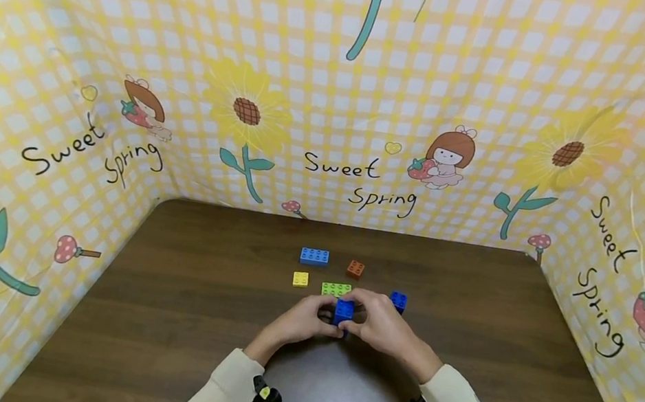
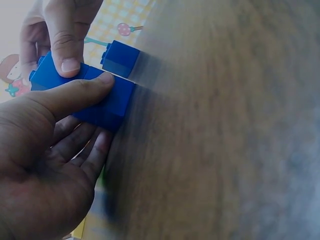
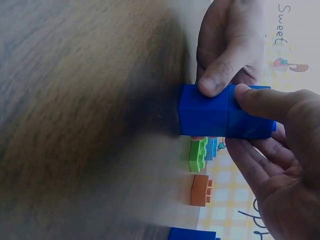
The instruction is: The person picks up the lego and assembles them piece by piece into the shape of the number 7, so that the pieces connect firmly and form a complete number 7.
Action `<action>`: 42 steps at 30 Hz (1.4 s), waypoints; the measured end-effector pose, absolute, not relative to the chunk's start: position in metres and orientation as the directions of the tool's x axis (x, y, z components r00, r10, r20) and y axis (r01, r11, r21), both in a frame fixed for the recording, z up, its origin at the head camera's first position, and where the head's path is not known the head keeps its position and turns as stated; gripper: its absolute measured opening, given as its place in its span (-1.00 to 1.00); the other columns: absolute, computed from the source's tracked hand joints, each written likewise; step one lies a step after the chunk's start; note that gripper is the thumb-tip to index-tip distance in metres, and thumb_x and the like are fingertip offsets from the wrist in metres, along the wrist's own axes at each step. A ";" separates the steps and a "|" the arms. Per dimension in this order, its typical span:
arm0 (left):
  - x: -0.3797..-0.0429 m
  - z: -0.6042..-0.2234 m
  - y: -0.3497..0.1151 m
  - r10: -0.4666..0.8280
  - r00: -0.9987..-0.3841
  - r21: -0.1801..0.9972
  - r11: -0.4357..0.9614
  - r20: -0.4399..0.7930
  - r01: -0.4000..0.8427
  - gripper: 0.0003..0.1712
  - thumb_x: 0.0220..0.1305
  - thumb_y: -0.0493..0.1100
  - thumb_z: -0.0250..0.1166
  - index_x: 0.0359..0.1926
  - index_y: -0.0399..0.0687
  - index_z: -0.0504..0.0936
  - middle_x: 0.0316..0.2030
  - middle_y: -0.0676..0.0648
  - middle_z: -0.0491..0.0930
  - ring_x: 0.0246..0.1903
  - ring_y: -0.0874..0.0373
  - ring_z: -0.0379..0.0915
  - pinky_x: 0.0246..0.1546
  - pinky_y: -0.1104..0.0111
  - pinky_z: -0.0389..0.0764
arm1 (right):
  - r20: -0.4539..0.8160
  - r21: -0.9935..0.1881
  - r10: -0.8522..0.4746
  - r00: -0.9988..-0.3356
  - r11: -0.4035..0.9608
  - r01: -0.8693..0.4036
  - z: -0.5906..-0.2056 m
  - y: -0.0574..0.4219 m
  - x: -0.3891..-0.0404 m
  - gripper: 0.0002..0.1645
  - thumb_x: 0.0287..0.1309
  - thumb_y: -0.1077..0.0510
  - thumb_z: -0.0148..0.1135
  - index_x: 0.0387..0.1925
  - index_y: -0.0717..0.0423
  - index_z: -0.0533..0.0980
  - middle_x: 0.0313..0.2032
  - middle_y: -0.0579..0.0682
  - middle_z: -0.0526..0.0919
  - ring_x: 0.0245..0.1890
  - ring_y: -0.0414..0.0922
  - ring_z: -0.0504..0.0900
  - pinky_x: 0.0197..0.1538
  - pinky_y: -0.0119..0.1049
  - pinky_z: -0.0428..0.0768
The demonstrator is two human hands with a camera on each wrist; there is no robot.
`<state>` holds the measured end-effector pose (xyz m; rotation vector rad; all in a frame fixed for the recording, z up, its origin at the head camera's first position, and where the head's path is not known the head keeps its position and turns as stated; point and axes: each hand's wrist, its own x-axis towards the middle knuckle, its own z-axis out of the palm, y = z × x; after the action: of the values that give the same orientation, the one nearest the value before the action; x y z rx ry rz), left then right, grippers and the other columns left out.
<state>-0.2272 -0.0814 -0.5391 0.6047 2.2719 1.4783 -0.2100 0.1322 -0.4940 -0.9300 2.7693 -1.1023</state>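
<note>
Sleeves (image 1: 222, 387) lead to both hands (image 1: 300, 317) (image 1: 388, 325), pinching two stacked blue bricks (image 1: 345, 311) between them.

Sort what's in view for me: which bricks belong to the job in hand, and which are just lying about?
Job in hand:
upper dark-blue brick, in the right grip
lower dark-blue brick, in the left grip

Lying about, judging by nobody holding them:
separate dark-blue brick
light-blue eight-stud brick
lime-green brick
orange-brown four-stud brick
yellow four-stud brick
</note>
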 end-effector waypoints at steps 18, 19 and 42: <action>-0.229 -0.537 -0.079 0.535 -0.842 0.904 0.391 -0.070 0.173 -0.66 0.33 -0.17 0.53 0.07 -0.09 0.69 0.03 -0.07 0.75 0.08 0.08 0.69 0.15 0.20 0.70 | 0.178 -0.643 -0.518 -0.837 0.583 -0.497 -0.493 0.134 -0.213 -0.49 0.16 0.22 0.62 0.13 0.19 0.65 0.08 0.14 0.79 0.01 0.03 0.83 0.02 -0.20 0.79; -0.229 -0.537 -0.079 0.534 -0.843 0.903 0.392 -0.068 0.176 -0.66 0.33 -0.18 0.53 0.07 -0.11 0.69 0.03 -0.09 0.75 0.08 0.07 0.69 0.15 0.20 0.71 | 0.178 -0.644 -0.516 -0.838 0.583 -0.496 -0.493 0.134 -0.213 -0.49 0.16 0.22 0.62 0.13 0.19 0.66 0.08 0.14 0.79 0.01 0.03 0.83 0.02 -0.19 0.79; -0.226 -0.537 -0.080 0.532 -0.844 0.898 0.401 -0.067 0.181 -0.65 0.32 -0.15 0.54 0.05 -0.11 0.68 -0.01 -0.08 0.75 0.08 0.06 0.69 0.14 0.19 0.70 | 0.179 -0.698 -0.463 -0.868 0.562 -0.444 -0.495 0.139 -0.201 -0.48 0.29 0.21 0.52 0.23 0.20 0.58 0.14 0.09 0.71 0.09 0.05 0.78 0.12 -0.09 0.77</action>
<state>-0.2263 -0.0801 -0.5370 0.6168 2.3196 1.4239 -0.2008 0.1391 -0.4954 -0.7994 2.7542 -1.2209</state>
